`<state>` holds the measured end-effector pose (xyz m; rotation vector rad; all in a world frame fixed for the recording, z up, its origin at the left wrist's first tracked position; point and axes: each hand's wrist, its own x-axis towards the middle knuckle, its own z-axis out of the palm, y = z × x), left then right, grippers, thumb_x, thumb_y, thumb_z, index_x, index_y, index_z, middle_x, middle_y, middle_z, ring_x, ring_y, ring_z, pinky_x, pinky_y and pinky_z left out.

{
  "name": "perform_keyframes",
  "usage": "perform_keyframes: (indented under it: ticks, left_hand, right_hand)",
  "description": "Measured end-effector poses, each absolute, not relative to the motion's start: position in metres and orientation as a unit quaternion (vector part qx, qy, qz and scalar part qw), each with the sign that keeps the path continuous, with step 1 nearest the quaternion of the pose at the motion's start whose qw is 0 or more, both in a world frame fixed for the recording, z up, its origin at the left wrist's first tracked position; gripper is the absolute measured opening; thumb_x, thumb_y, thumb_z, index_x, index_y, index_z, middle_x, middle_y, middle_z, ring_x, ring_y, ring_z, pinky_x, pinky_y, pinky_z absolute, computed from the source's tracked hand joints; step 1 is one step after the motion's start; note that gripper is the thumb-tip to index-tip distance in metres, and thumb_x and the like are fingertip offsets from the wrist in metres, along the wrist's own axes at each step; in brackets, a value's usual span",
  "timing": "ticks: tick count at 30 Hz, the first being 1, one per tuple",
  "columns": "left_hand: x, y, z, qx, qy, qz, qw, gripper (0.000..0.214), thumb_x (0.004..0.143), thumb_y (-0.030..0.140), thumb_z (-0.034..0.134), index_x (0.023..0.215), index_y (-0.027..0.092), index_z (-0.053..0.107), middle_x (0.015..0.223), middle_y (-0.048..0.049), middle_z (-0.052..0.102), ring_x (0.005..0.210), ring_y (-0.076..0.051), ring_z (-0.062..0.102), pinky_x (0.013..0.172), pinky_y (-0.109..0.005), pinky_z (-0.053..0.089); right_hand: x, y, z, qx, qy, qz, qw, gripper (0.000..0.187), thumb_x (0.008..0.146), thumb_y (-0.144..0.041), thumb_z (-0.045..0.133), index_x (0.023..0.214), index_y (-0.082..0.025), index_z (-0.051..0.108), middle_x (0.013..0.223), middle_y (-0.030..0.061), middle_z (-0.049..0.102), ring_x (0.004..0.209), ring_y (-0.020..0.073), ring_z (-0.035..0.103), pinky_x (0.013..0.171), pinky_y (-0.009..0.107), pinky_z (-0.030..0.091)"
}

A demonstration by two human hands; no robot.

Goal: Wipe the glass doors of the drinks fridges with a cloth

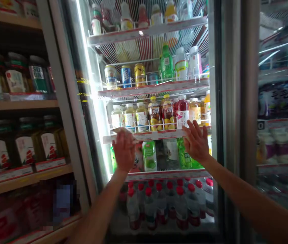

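Observation:
A glass-door drinks fridge point(217, 101) stands in front of me, lit inside, with several shelves of bottles and cans. My left hand point(124, 149) is raised against the glass with its fingers closed on a crumpled pale cloth point(123, 130). My right hand point(196, 140) lies flat on the glass with its fingers spread, at the height of the shelf of juice bottles point(168, 113). Green bottles point(149, 156) stand behind both hands. Red-capped bottles point(159, 203) fill the bottom shelf.
Wooden shelves point(19, 105) with jars and dark bottles run along the left. A second glass-door fridge point(281, 118) stands to the right, its contents blurred by reflections. Cans point(126, 76) sit on an upper fridge shelf.

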<state>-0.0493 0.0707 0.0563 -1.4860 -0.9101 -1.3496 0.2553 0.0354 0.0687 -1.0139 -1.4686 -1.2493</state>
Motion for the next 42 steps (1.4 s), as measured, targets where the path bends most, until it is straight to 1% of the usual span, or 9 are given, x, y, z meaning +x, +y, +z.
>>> perform_keyframes:
  ticks: [6, 11, 14, 20, 23, 28, 30, 35, 42]
  left_hand:
    - [0.024, 0.067, 0.043, -0.721, -0.155, -0.434, 0.517, 0.035, 0.087, 0.023, 0.047, 0.121, 0.022, 0.052, 0.133, -0.0074, 0.052, 0.137, -0.02, 0.027, 0.114, -0.042, 0.013]
    - [-0.074, 0.079, 0.041, -0.568, -0.338, -0.593, 0.459, 0.04, 0.089, 0.026, 0.045, 0.128, 0.018, 0.047, 0.138, -0.0166, 0.044, 0.135, -0.023, 0.032, 0.112, -0.046, 0.014]
    - [-0.072, 0.079, 0.031, -0.492, -0.404, -0.662, 0.396, 0.045, 0.089, 0.028, 0.043, 0.132, 0.013, 0.042, 0.143, -0.0208, 0.034, 0.137, -0.027, 0.027, 0.108, -0.05, 0.021]
    - [0.014, 0.067, 0.011, -0.715, -0.22, -0.491, 0.447, 0.037, 0.087, 0.023, 0.047, 0.124, 0.023, 0.05, 0.14, -0.0091, 0.044, 0.139, -0.02, 0.022, 0.114, -0.044, 0.012]
    - [-0.021, 0.071, 0.015, -0.664, -0.27, -0.531, 0.452, 0.04, 0.087, 0.023, 0.047, 0.127, 0.023, 0.048, 0.141, -0.0111, 0.042, 0.138, -0.02, 0.024, 0.114, -0.044, 0.009]
    - [-0.061, 0.076, 0.026, -0.533, -0.389, -0.662, 0.355, 0.047, 0.089, 0.031, 0.043, 0.133, 0.016, 0.041, 0.146, -0.018, 0.031, 0.137, -0.028, 0.026, 0.109, -0.052, 0.016]
    - [-0.033, 0.073, 0.024, -0.577, -0.35, -0.637, 0.372, 0.044, 0.089, 0.031, 0.043, 0.131, 0.017, 0.044, 0.146, -0.0166, 0.032, 0.139, -0.027, 0.022, 0.11, -0.05, 0.015]
    - [0.021, 0.067, 0.014, -0.719, -0.209, -0.466, 0.472, 0.033, 0.088, 0.026, 0.046, 0.119, 0.023, 0.054, 0.133, -0.0101, 0.051, 0.139, -0.021, 0.024, 0.113, -0.045, 0.013]
    - [-0.063, 0.075, 0.014, -0.568, -0.37, -0.604, 0.419, 0.044, 0.088, 0.028, 0.045, 0.131, 0.017, 0.044, 0.144, -0.0169, 0.036, 0.136, -0.024, 0.029, 0.11, -0.047, 0.016]
  right_hand:
    - [0.257, 0.036, 0.067, -0.407, -0.6, -0.51, 0.463, 0.054, 0.088, -0.026, 0.04, 0.141, -0.023, 0.03, 0.147, 0.0067, 0.034, 0.139, 0.021, 0.02, 0.113, 0.046, 0.011]
    - [0.255, 0.035, 0.063, -0.418, -0.599, -0.499, 0.466, 0.055, 0.088, -0.025, 0.041, 0.141, -0.024, 0.028, 0.147, 0.007, 0.033, 0.14, 0.0212, 0.019, 0.113, 0.045, 0.01]
    - [0.251, 0.035, 0.062, -0.428, -0.595, -0.49, 0.471, 0.055, 0.087, -0.025, 0.04, 0.141, -0.023, 0.029, 0.147, 0.0072, 0.033, 0.14, 0.0215, 0.018, 0.113, 0.047, 0.01]
    - [0.255, 0.034, 0.061, -0.42, -0.597, -0.498, 0.468, 0.054, 0.088, -0.025, 0.039, 0.141, -0.023, 0.029, 0.146, 0.0073, 0.034, 0.14, 0.0211, 0.019, 0.113, 0.047, 0.011]
    - [0.259, 0.033, 0.057, -0.414, -0.611, -0.499, 0.454, 0.055, 0.088, -0.024, 0.039, 0.141, -0.022, 0.028, 0.145, 0.0082, 0.035, 0.14, 0.0207, 0.019, 0.113, 0.046, 0.013]
    - [0.25, 0.033, 0.046, -0.442, -0.589, -0.482, 0.475, 0.058, 0.088, -0.027, 0.038, 0.143, -0.02, 0.023, 0.147, 0.0102, 0.032, 0.141, 0.0225, 0.015, 0.112, 0.049, 0.01]
    - [0.246, 0.034, 0.044, -0.45, -0.584, -0.476, 0.48, 0.059, 0.088, -0.028, 0.038, 0.144, -0.021, 0.02, 0.147, 0.0097, 0.031, 0.141, 0.0224, 0.015, 0.112, 0.049, 0.009]
    - [0.251, 0.034, 0.045, -0.441, -0.593, -0.479, 0.473, 0.059, 0.088, -0.028, 0.038, 0.144, -0.022, 0.02, 0.149, 0.0079, 0.028, 0.141, 0.021, 0.015, 0.113, 0.047, 0.008]
    - [0.254, 0.031, 0.029, -0.431, -0.609, -0.471, 0.472, 0.06, 0.088, -0.027, 0.038, 0.145, -0.024, 0.018, 0.152, 0.007, 0.021, 0.141, 0.0209, 0.012, 0.113, 0.048, 0.009]
